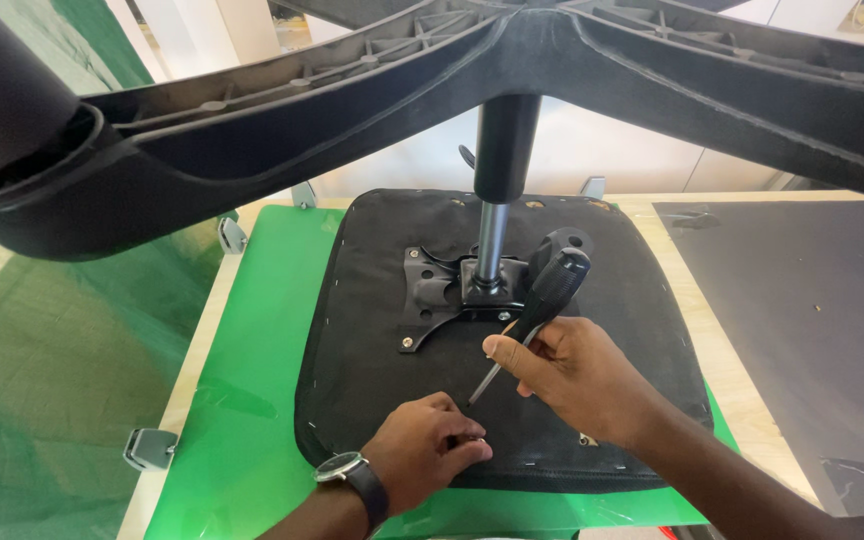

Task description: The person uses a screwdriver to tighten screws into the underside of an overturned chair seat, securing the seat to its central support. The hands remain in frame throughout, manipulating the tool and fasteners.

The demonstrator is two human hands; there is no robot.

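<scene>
An upturned black chair seat [372, 340] lies on a green mat, its metal mounting plate [437, 295] and gas-lift column [497, 190] rising to the star base [282, 110] overhead. My right hand [577, 375] holds a black-handled screwdriver [542, 300], its shaft pointing down towards the seat's near edge. My left hand [422, 450], with a wristwatch, rests on the seat beside the screwdriver tip, fingertips pinched together at it; whether it holds a screw I cannot tell.
The green mat [252, 380] covers a wooden table [747, 400]. A black sheet [812, 320] lies at the right. Metal clamps [150, 447] sit on the table's left edge. Green fabric [42, 400] hangs at the left. The chair base spans the upper view.
</scene>
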